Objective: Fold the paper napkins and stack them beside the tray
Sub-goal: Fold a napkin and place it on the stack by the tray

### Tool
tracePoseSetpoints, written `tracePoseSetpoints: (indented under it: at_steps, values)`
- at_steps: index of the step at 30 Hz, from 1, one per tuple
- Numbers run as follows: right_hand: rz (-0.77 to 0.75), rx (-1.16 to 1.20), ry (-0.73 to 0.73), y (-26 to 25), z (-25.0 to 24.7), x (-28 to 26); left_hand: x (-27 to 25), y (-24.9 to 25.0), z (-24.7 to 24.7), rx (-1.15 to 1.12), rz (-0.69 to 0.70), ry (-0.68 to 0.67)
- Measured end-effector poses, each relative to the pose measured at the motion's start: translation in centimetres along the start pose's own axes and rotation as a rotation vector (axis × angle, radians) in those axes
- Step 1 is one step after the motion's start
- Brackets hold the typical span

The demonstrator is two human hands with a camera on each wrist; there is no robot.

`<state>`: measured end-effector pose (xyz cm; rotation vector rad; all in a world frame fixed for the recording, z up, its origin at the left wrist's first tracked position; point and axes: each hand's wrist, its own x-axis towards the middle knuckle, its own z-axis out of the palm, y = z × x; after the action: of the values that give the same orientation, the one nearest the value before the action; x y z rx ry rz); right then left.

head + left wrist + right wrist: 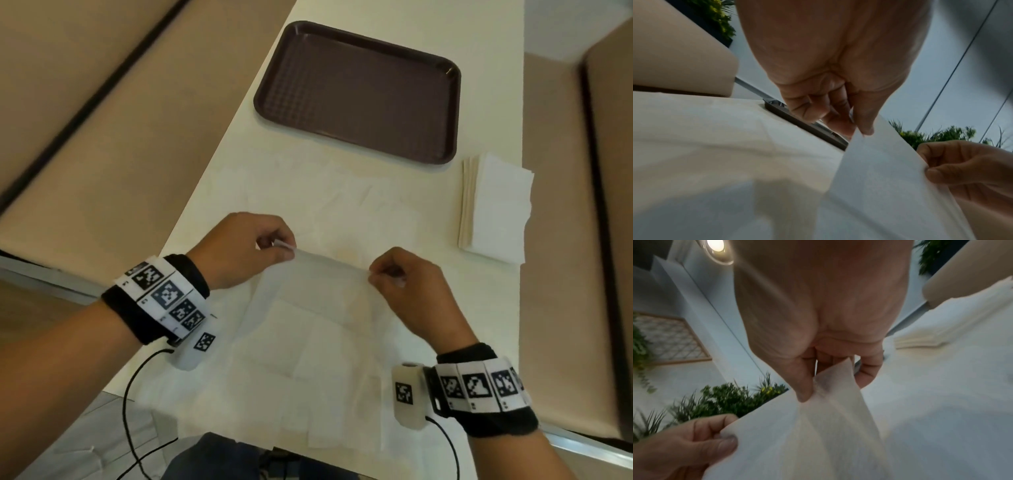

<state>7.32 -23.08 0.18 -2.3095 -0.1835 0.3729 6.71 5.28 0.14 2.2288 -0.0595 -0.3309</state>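
Note:
A white paper napkin (318, 284) hangs lifted above the table, held by its two upper corners. My left hand (253, 251) pinches the left corner between thumb and fingers, and my right hand (404, 284) pinches the right corner. The left wrist view shows the napkin (885, 178) with my left hand (857, 128) pinching it from above. In the right wrist view the napkin (818, 434) bunches under my right hand (813, 386). Several unfolded napkins (308, 205) lie spread on the table. A stack of folded napkins (493, 209) sits to the right of the dark brown tray (442, 150).
The white table (479, 325) is narrow, with beige bench seats (102, 120) along both sides. Cables from the wrist bands hang over the table's near edge. Green plants (731, 399) stand in the background.

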Motion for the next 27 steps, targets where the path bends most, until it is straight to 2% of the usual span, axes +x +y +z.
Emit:
tracePoseSetpoints:
  at_steps: [4, 6, 9, 11, 13, 14, 15, 16, 18, 19, 23, 27]
  values:
    - [-0.098, 0.034, 0.133, -0.5, -2.1, 1.1, 1.6, 1.7, -0.6, -0.062, 0.012, 0.113]
    - [-0.161, 0.04, 0.194, -0.7, -2.8, 1.1, 1.8, 2.3, -0.9, -0.075, 0.038, 0.118]
    - [-0.283, -0.028, 0.158, -0.7, -2.6, -0.1, 1.0, 1.3, -1.3, 0.0, 0.126, 0.015]
    - [-0.305, -0.103, 0.004, -0.2, -1.8, -1.3, 0.0, 0.1, -1.5, 0.051, 0.123, -0.161]
    - [-0.209, -0.148, -0.196, 0.3, -1.2, -2.3, -0.7, -0.7, -1.4, 0.094, 0.05, -0.305]
    - [-0.144, -0.134, -0.261, 0.5, -1.1, -2.6, -0.8, -0.9, -1.3, 0.102, 0.019, -0.31]
    - [-0.104, -0.111, -0.267, 0.7, -1.0, -2.5, -0.7, -1.0, -1.1, 0.108, -0.006, -0.268]
    - [-0.087, -0.1, -0.215, 0.8, -0.8, -2.0, -0.4, -0.9, -0.7, 0.117, -0.017, -0.195]
    - [-0.071, -0.145, -0.043, 1.2, -0.2, -0.2, 0.8, -0.6, 0.1, 0.173, 0.017, -0.074]
    - [-0.043, -0.187, 0.002, 1.6, 0.3, 0.8, 1.4, -0.2, 0.6, 0.192, 0.043, -0.057]
    - [0.115, -0.318, -0.104, 2.6, 2.0, 3.7, 3.2, 0.6, 2.6, 0.225, 0.111, -0.12]
    - [0.16, -0.371, -0.155, 2.5, 2.2, 4.8, 4.1, 0.7, 3.4, 0.239, 0.149, -0.165]
